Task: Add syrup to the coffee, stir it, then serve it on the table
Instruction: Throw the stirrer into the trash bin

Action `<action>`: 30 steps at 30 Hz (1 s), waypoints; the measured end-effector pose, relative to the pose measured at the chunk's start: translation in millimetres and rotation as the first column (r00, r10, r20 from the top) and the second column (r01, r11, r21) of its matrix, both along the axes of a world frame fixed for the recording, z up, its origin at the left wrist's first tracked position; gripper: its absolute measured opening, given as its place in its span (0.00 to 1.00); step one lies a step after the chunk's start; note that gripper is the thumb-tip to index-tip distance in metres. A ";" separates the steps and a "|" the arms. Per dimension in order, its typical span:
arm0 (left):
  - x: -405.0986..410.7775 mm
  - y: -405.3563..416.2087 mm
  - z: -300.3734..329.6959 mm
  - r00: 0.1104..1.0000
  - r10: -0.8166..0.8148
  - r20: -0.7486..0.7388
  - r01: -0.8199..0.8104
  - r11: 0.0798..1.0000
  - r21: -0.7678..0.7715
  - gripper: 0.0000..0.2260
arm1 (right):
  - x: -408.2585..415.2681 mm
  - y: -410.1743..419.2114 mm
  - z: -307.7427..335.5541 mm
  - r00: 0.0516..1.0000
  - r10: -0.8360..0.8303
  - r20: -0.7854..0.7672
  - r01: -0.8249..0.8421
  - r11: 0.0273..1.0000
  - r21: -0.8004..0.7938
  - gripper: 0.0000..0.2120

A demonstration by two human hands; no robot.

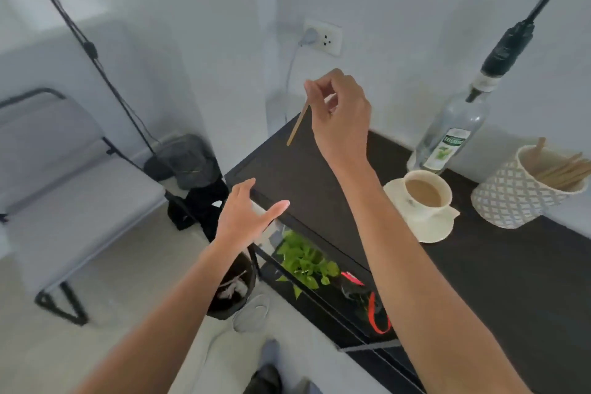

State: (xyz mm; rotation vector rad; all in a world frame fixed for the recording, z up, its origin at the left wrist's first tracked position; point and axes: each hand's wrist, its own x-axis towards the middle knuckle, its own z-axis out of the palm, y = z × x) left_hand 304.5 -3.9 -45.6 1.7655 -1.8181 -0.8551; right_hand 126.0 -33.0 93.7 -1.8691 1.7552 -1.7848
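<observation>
A white cup of milky coffee (427, 193) stands on a white saucer (428, 227) on the dark table (495, 281). Behind it stands a clear syrup bottle (454, 134) with a green label and a black pump top. My right hand (342, 112) is raised above the table's left end, well left of the cup, pinching a thin wooden stir stick (298, 125) that hangs down from my fingers. My left hand (246, 214) hovers open beyond the table's left edge, fingers spread, holding nothing.
A white patterned holder (511, 198) with several wooden sticks stands right of the cup. Under the table sit a green plant (303, 259) and red-strapped items. A dark bin (233, 291) stands on the floor, a grey folding chair (64, 176) at left, and a wall socket (323, 37) behind.
</observation>
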 end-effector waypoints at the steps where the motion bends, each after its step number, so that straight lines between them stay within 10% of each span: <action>1: 17.1 4.0 -5.0 0.999 0.046 0.007 -0.046 0.999 -0.001 0.46 | 17.6 -5.2 -6.4 0.999 0.038 0.008 -0.038 0.999 0.008 0.11; 15: 212.0 27.4 -104.5 0.925 0.378 0.045 -0.376 0.891 0.255 0.46 | 247.2 -48.5 -154.0 0.953 0.300 0.032 -0.293 0.895 0.337 0.11; 30: 261.3 27.4 -258.7 0.894 0.441 0.077 -0.401 0.712 0.577 0.48 | 291.1 -30.3 -373.7 0.968 0.243 0.062 -0.198 0.589 0.784 0.07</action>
